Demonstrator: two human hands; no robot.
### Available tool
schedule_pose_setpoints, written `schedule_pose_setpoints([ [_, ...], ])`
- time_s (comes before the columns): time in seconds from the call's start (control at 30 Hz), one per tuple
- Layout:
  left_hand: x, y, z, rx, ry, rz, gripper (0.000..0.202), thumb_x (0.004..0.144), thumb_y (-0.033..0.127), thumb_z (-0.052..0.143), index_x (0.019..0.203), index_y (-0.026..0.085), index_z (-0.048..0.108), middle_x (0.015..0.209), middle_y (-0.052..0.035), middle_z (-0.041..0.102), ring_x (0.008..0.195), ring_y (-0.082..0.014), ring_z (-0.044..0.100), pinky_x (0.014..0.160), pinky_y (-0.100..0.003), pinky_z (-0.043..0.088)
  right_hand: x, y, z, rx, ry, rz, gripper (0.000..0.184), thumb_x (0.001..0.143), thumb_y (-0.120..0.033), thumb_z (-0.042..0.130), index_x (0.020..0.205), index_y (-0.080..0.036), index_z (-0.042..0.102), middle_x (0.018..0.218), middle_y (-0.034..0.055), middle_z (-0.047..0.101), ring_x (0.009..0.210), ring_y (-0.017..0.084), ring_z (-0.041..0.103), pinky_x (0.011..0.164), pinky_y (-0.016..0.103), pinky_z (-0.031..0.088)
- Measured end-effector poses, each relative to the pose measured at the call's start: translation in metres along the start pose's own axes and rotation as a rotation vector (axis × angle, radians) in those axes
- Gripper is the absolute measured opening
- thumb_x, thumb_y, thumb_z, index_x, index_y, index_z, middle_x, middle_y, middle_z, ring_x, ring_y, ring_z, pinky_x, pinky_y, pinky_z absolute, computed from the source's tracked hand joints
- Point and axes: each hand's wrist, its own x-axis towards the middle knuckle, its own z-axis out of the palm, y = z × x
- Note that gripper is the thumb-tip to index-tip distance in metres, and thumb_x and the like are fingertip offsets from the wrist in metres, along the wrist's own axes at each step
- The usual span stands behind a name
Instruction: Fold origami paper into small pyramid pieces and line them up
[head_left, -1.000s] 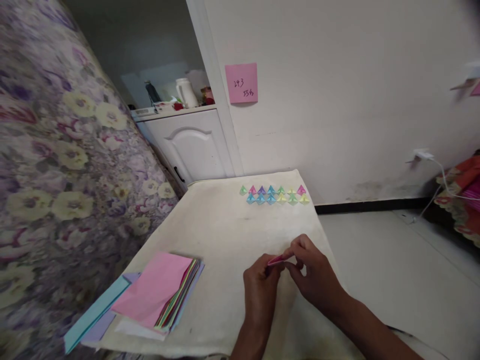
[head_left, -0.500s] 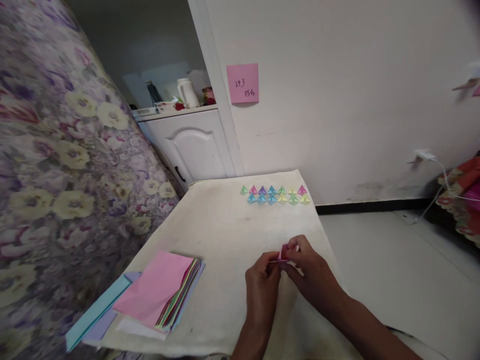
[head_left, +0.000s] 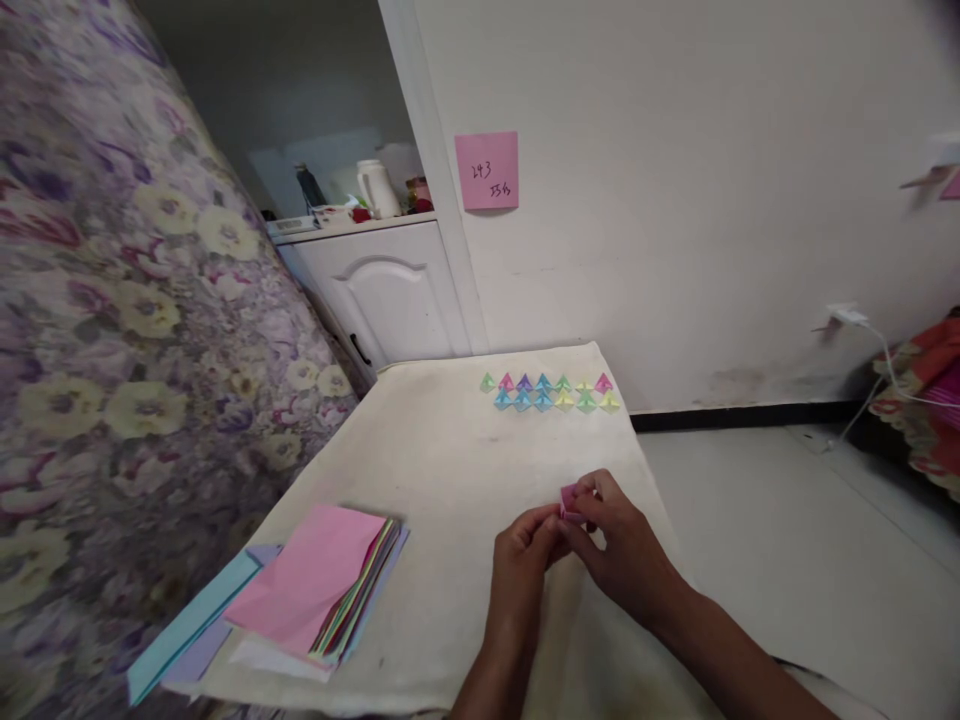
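A small piece of folded pink paper [head_left: 570,503] is pinched between both hands above the right part of the cloth-covered table. My left hand [head_left: 523,552] grips its left side with thumb and fingers together. On its right and upper side, my right hand [head_left: 616,530] closes its fingertips around the paper. Much of the paper is hidden behind the fingers. Beyond the hands, several small folded paper pieces [head_left: 543,392] in green, pink, purple, blue and yellow stand in two rows near the table's far edge.
At the left front lies a stack of coloured paper [head_left: 311,575], pink on top, over light blue strips [head_left: 191,625]. A floral curtain [head_left: 150,370] hangs along the left. Behind the table [head_left: 420,450] are a white cabinet [head_left: 390,290] and a wall bearing a pink note [head_left: 487,170].
My left fingers have shifted up against the paper, and its pink flap now stands more upright between the hands. The rows and the stack stay in place.
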Motion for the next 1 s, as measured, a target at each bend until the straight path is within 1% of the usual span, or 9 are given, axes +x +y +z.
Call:
schedule_pose_setpoints([
  [0.2, -0.001, 0.004, 0.003, -0.211, -0.031, -0.085, 0.027, 0.074, 0.022, 0.066, 0.097, 0.008, 0.068, 0.089, -0.0122, 0.071, 0.085, -0.0203, 0.064, 0.08, -0.029, 0.048, 0.001, -0.001, -0.005, 0.003, -0.037, -0.014, 0.014, 0.086, -0.023, 0.046, 0.077, -0.02, 0.057, 0.091, 0.003, 0.048, 0.071, 0.012, 0.053, 0.061, 0.025, 0.046],
  [0.4, -0.001, 0.003, 0.008, -0.422, -0.101, -0.153, 0.019, 0.075, 0.019, 0.065, 0.09, 0.007, 0.069, 0.086, -0.0116, 0.071, 0.075, -0.015, 0.064, 0.071, -0.022, 0.048, -0.001, -0.003, -0.008, -0.039, -0.033, -0.01, 0.013, 0.086, -0.026, 0.046, 0.083, -0.022, 0.058, 0.108, 0.0054, 0.046, 0.078, 0.015, 0.053, 0.065, 0.027, 0.046],
  [0.57, -0.001, -0.003, 0.009, -0.48, -0.084, -0.17, 0.014, 0.074, 0.018, 0.067, 0.084, 0.008, 0.068, 0.085, -0.011, 0.07, 0.071, -0.0131, 0.062, 0.066, -0.021, 0.047, -0.002, -0.001, -0.004, -0.098, 0.071, -0.002, 0.016, 0.083, -0.024, 0.047, 0.069, -0.019, 0.053, 0.121, 0.0061, 0.043, 0.081, 0.016, 0.052, 0.069, 0.031, 0.045],
  [0.7, -0.001, -0.005, 0.011, -0.48, -0.033, -0.151, 0.013, 0.068, 0.017, 0.072, 0.077, 0.009, 0.067, 0.076, -0.0084, 0.07, 0.067, -0.0128, 0.062, 0.064, -0.021, 0.047, -0.003, 0.0, 0.001, -0.048, 0.097, 0.025, 0.009, 0.081, -0.02, 0.048, 0.074, -0.02, 0.054, 0.119, 0.0069, 0.045, 0.077, 0.015, 0.053, 0.067, 0.03, 0.046],
  [0.77, -0.001, -0.005, 0.012, -0.46, -0.004, -0.15, 0.014, 0.065, 0.018, 0.074, 0.074, 0.009, 0.067, 0.073, -0.0072, 0.07, 0.064, -0.0125, 0.062, 0.063, -0.021, 0.047, -0.003, -0.001, 0.003, -0.014, 0.117, 0.043, 0.006, 0.079, -0.018, 0.05, 0.08, -0.021, 0.055, 0.113, 0.007, 0.048, 0.082, 0.017, 0.054, 0.067, 0.029, 0.045],
  [0.83, 0.0, -0.007, 0.012, -0.414, 0.034, -0.149, 0.016, 0.062, 0.019, 0.076, 0.072, 0.01, 0.067, 0.07, -0.006, 0.069, 0.061, -0.0118, 0.061, 0.061, -0.021, 0.047, -0.002, -0.002, 0.004, 0.023, 0.152, 0.073, 0.015, 0.076, -0.018, 0.053, 0.09, -0.022, 0.055, 0.108, 0.0066, 0.051, 0.086, 0.019, 0.054, 0.07, 0.03, 0.045],
  [0.93, 0.001, -0.009, 0.011, -0.314, 0.112, -0.13, 0.017, 0.061, 0.021, 0.077, 0.07, 0.011, 0.066, 0.064, -0.0032, 0.067, 0.056, -0.0098, 0.059, 0.057, -0.019, 0.044, 0.0, -0.001, 0.002, 0.119, 0.186, 0.225, 0.041, 0.072, -0.019, 0.057, 0.113, -0.023, 0.048, 0.101, 0.0047, 0.056, 0.075, 0.017, 0.055, 0.068, 0.03, 0.046],
  [0.97, 0.001, -0.01, 0.01, -0.278, 0.131, -0.115, 0.017, 0.061, 0.022, 0.076, 0.07, 0.012, 0.067, 0.063, -0.0023, 0.067, 0.055, -0.0093, 0.058, 0.056, -0.019, 0.043, 0.001, 0.0, 0.001, 0.169, 0.173, 0.289, 0.045, 0.071, -0.021, 0.058, 0.115, -0.022, 0.047, 0.097, 0.0037, 0.058, 0.071, 0.016, 0.055, 0.066, 0.029, 0.046],
  [1.0, 0.001, -0.01, 0.009, -0.243, 0.144, -0.097, 0.017, 0.062, 0.022, 0.076, 0.071, 0.012, 0.067, 0.062, -0.0019, 0.066, 0.055, -0.0092, 0.058, 0.056, -0.019, 0.043, 0.002, 0.002, 0.0, 0.228, 0.144, 0.337, 0.043, 0.071, -0.023, 0.059, 0.114, -0.021, 0.049, 0.091, 0.0026, 0.06, 0.068, 0.016, 0.055, 0.064, 0.028, 0.046],
])
